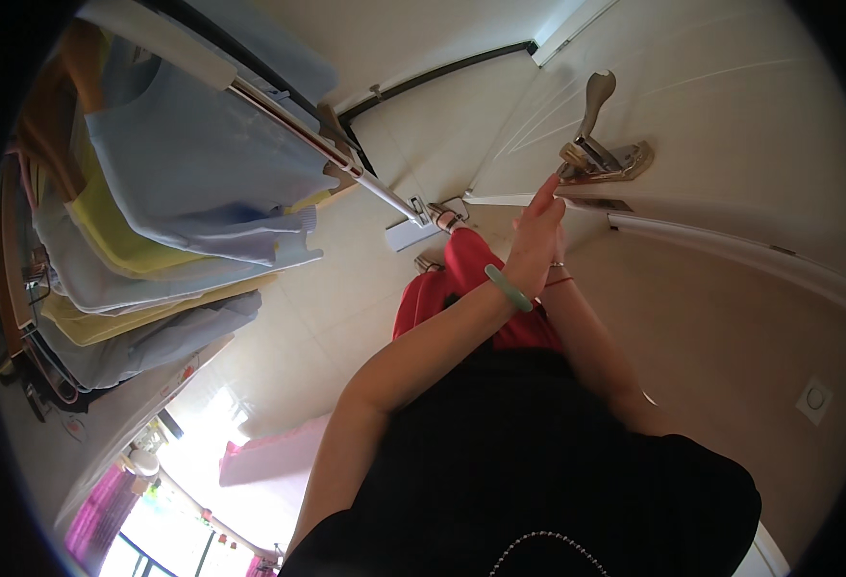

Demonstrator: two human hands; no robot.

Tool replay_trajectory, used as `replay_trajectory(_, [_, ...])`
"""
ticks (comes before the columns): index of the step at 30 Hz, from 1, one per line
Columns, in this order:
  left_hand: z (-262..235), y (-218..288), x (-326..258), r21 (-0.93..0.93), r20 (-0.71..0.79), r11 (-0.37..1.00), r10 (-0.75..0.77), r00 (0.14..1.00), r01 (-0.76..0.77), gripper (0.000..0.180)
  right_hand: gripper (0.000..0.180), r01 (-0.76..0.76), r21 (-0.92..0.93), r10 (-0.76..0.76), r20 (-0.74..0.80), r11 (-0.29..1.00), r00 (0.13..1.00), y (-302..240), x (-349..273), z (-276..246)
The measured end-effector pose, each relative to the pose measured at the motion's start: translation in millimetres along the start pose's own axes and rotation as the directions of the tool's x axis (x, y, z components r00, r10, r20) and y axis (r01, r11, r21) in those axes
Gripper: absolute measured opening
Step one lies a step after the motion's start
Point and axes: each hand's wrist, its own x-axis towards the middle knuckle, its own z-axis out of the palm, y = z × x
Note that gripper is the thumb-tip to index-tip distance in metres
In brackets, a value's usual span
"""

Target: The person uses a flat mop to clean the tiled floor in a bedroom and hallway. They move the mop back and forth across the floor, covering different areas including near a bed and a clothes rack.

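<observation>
One finger of the left hand extends beside the door handle, grip unclear.

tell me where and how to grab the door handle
Probably by the curved lever of the door handle, toward its free end, coming from picture left: the lever stands off the door on that side, and its broadened end points toward the picture's top.

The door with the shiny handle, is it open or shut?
Open, it seems: the door's narrow edge shows near the handle, with a metal plate set in it.
</observation>
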Motion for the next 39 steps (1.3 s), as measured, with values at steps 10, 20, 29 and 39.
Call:
replay_trajectory(10, [-14.3, 18.1, 17.6, 0.199, -0.168, 0.974, 0.143, 0.975, -0.109, 0.05, 0.041, 0.022, -0.602, -0.081, -0.071, 0.798, 0.994, 28.0, 9.2, 41.4])
replay_trajectory(20, [-25.4, 89.1, 11.1, 0.159, -0.233, 0.947, 0.31, 0.922, -0.278, 0.051, 0.056, -0.083, -0.726, -0.023, -0.134, 0.682, 0.991, 60.9, 38.7, 88.8])
replay_trajectory(29, [-6.4, 138.3, 1.6, 0.254, -0.138, 0.798, 0.589, 0.796, -0.547, 0.068, 0.041, 0.579, -0.812, -0.468, 0.541, -0.074, 0.699, 15.0, 15.4, 192.5])
replay_trajectory(39, [-3.7, 170.9, 35.7, 0.132, -0.199, 0.756, 0.653, 0.73, -0.641, 0.063, 0.031, 0.531, -0.076, 0.187, 0.886, -0.844, 0.424, 36.1, 73.8, 277.5])
